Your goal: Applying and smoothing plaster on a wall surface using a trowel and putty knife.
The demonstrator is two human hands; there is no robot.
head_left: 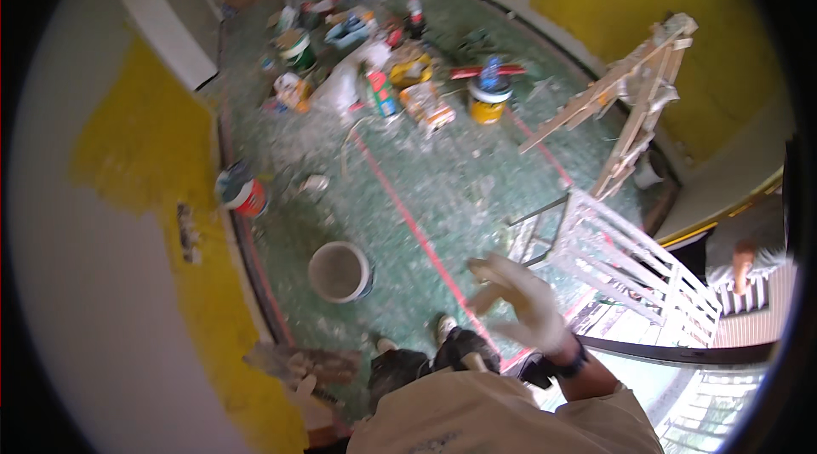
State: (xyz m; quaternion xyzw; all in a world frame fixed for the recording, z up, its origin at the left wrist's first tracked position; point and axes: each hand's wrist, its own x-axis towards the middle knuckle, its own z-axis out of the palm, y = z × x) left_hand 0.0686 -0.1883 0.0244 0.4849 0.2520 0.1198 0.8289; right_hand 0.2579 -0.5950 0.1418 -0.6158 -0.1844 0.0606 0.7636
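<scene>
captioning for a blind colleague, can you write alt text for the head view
A pale-gloved right hand hangs open above a stained green floor; the left hand seems to hold a flat, grimy tool. A bucket stands ahead, a yellow pail and bags beyond, between partly yellow walls.

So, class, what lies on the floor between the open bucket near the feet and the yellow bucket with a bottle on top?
In the head view, a red line crosses the pale-smeared green floor between them.

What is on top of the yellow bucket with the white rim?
A translucent blue bottle; a red strip shows behind it. What the yellow bucket holds inside is hidden from view.
</scene>
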